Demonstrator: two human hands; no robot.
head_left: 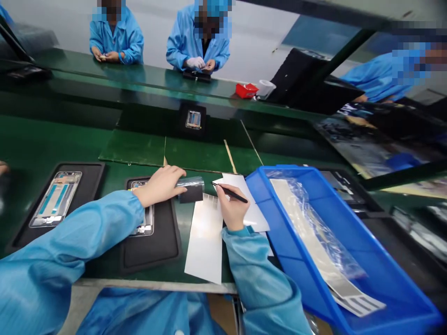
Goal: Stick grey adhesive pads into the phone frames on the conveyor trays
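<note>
My left hand [162, 186] reaches over a phone frame [148, 221] in a black tray [152, 253]. Its thumb and forefinger are apart, beside a small dark block [191, 194] with clear film around its top; the thumb seems to touch the film. My right hand [233, 209] grips black tweezers [234, 194], their tip pointing left above the upper end of a white sheet [204, 246]. Small pale rectangles show at that end of the sheet. More white sheets [256, 214] lie under and behind my right hand. My left forearm hides part of the phone frame.
A blue bin [296, 251] at right holds sticker strips [307, 228] and clear plastic wrap. Another black tray with a phone frame [56, 200] lies at left; one more phone frame [193, 119] sits ahead on the line. Co-workers in blue coats [199, 42] work across the bench.
</note>
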